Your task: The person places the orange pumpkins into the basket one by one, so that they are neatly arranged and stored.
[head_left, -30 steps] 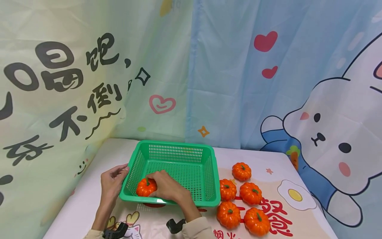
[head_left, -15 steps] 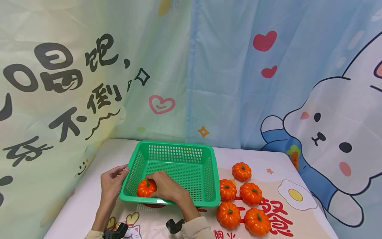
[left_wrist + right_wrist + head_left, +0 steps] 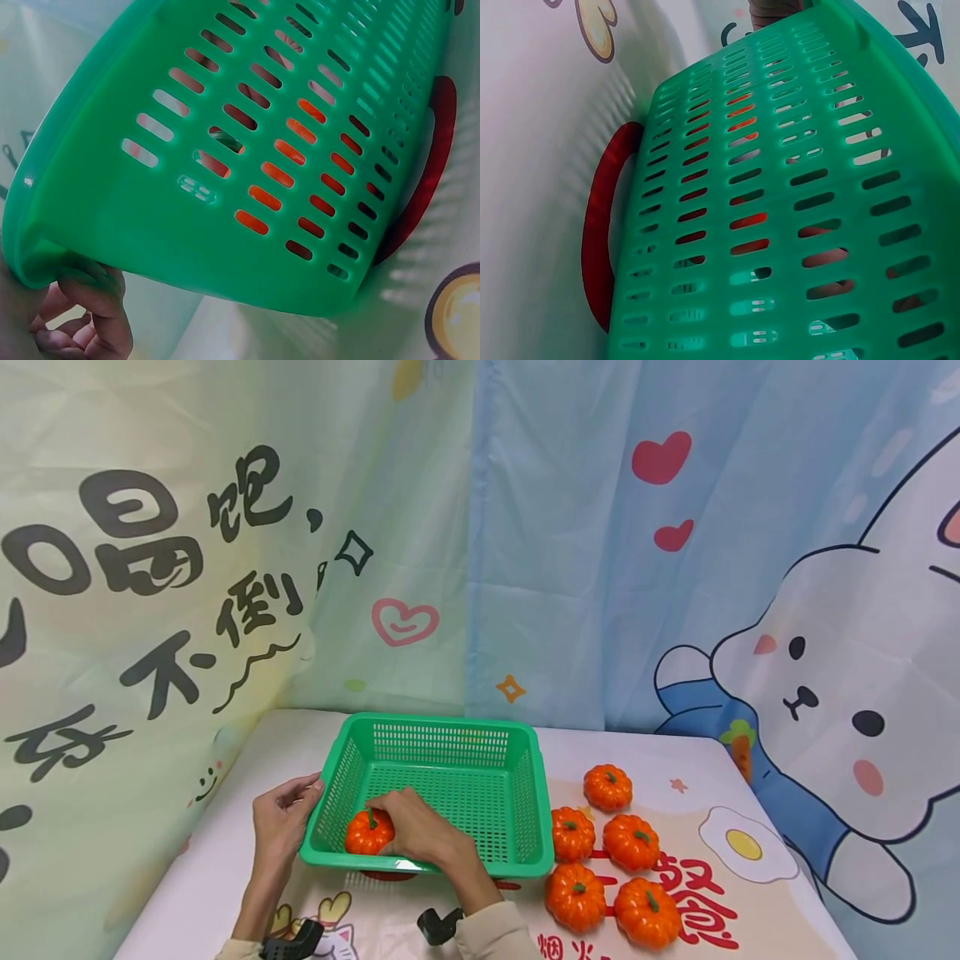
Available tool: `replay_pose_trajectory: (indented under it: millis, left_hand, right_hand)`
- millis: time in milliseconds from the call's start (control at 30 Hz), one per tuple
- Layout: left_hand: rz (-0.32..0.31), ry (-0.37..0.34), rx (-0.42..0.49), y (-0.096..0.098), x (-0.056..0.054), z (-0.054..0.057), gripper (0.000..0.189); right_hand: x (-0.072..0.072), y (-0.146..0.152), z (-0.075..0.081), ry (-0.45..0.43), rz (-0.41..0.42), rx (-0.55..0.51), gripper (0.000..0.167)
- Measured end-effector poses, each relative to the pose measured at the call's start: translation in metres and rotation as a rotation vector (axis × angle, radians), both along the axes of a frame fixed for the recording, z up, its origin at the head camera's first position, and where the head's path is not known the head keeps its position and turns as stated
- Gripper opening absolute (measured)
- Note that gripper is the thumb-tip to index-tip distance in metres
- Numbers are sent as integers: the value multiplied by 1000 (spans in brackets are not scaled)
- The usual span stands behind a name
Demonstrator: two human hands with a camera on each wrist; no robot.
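Note:
A green plastic basket (image 3: 442, 722) with slotted walls stands on the table. Inside its near left corner sits a small orange toy pumpkin (image 3: 365, 837) with a green stem. My right hand (image 3: 423, 831) reaches over the near rim and holds this pumpkin from its right side. At the basket's left rim, my left hand (image 3: 283, 818) grips the edge. The left wrist view shows its curled fingers (image 3: 105, 307) under the rim. Through the basket wall (image 3: 795, 225) in the right wrist view, only bits of orange and of my hand show.
Several more orange pumpkins (image 3: 574, 897) lie on the table just right of the basket, the nearest close to its right wall. A printed cloth covers the table (image 3: 225, 860). Behind and to the left hang printed curtains (image 3: 555, 568).
Both hands, the basket and the pumpkins stay practically where they were. Only the head view shifts very slightly.

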State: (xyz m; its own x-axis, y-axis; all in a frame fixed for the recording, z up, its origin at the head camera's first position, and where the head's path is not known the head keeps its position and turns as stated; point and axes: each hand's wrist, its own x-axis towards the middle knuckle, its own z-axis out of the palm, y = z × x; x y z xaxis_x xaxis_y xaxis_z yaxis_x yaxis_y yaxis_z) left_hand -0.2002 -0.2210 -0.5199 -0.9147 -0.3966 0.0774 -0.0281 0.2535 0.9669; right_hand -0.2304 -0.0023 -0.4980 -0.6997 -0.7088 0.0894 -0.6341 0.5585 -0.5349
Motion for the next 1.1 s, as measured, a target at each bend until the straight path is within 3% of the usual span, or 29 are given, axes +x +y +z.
replay_pose_trajectory:
  millis: [1100]
  left_hand:
    - [14,3,-47,2,1,3,32]
  right_hand:
    - [7,14,9,-28,-75,28,74]
